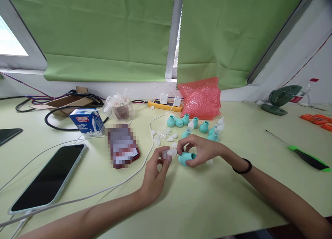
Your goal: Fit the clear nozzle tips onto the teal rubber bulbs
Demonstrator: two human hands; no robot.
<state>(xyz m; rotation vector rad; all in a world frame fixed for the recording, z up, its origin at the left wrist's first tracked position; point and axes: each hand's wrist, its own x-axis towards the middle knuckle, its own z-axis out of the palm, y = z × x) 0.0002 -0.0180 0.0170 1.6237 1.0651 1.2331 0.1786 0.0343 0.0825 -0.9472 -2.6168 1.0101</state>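
My left hand (155, 173) pinches a small clear plastic tip (168, 153) between thumb and fingers. My right hand (202, 150) grips a teal rubber bulb (186, 158) just to the right of that tip, its opening facing the tip. Both hands hover low over the pale yellow table (207, 204). Behind them lie several more teal bulbs (185, 120), some with clear tips fitted (216, 131), and several loose clear tips (162, 136).
A pink bubble-wrap bag (201, 97) stands behind the bulbs. Left are a phone (49, 178) on a white cable, a milk carton (87, 122), a blurred red item (122, 146) and a power strip (164, 105). Right are a green-handled screwdriver (306, 158) and a small fan (281, 99).
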